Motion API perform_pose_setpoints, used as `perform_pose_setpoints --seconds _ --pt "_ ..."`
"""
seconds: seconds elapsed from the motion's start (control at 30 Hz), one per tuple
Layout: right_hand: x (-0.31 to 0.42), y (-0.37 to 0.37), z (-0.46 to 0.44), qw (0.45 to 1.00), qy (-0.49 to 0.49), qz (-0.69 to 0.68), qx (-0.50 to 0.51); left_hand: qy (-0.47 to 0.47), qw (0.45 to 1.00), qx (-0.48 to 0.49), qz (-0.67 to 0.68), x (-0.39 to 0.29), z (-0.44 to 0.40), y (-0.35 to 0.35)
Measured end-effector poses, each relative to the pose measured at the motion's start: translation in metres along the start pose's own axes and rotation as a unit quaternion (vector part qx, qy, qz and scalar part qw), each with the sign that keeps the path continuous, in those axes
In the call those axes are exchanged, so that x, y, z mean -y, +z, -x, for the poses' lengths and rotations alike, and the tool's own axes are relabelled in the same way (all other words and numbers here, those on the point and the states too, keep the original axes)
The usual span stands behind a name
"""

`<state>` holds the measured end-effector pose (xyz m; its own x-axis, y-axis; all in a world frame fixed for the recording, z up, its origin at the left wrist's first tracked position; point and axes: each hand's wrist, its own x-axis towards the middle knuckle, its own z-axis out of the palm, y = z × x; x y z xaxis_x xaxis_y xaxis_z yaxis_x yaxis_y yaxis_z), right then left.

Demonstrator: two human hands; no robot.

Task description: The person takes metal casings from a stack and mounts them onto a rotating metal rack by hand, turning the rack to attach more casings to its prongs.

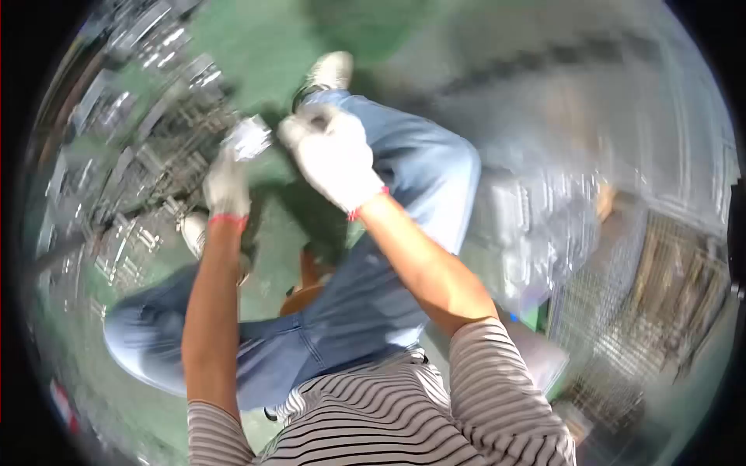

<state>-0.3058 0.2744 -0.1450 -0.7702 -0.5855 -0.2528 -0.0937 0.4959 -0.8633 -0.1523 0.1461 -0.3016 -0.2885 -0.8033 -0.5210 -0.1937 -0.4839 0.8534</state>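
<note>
My left hand (227,182), in a white work glove with a red cuff, is closed on a shiny silver-white piece (249,138). Blur hides the exact shape of that piece. A short gap to the right, my right hand (338,159) wears a matching glove and hovers over my knee area. Its fingers are curled, with a small dark hollow between thumb and forefinger. Whatever it may hold cannot be made out. Nearest to my left hand lies a spread of shiny metal parts (167,147), smeared by motion.
I sit low on a wooden stool (305,293) above a green floor (249,46). Clear-wrapped shiny goods (517,225) stand to the right of my leg. Beyond them is a wire-mesh basket (598,311). A large grey surface (559,101) fills the upper right.
</note>
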Motion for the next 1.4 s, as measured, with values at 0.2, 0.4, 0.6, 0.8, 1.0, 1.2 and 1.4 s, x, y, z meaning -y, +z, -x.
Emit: perform_pose_setpoints --seconds 0.2,0.4,0.6,0.8,1.0,1.2,1.4 --pt "-0.025 -0.229 0.139 0.872 -0.165 0.256 -0.383 -0.165 0.986 0.025 0.007 0.043 0.005 -0.019" --pt "-0.128 -0.350 0.222 0.821 0.087 0.520 -0.220 -0.184 0.979 0.090 0.003 0.039 0.028 -0.007" --pt "-0.096 -0.344 0.233 0.727 -0.124 0.604 -0.303 0.000 0.982 0.166 -0.086 0.008 0.070 0.000" --pt "0.019 -0.258 0.196 0.858 -0.227 0.452 -0.089 -0.102 0.942 0.319 -0.021 -0.101 0.172 0.058" --pt "0.034 -0.146 0.059 0.933 -0.251 0.031 0.255 -0.263 0.841 0.427 0.202 -0.113 0.166 0.045" --pt "-0.018 0.019 -0.032 0.775 0.175 -0.540 0.276 -0.206 0.885 0.152 0.388 -0.108 0.138 0.034" --pt "-0.036 0.082 -0.065 0.639 0.252 -0.632 0.359 -0.139 0.982 -0.006 0.129 -0.100 0.099 0.012"
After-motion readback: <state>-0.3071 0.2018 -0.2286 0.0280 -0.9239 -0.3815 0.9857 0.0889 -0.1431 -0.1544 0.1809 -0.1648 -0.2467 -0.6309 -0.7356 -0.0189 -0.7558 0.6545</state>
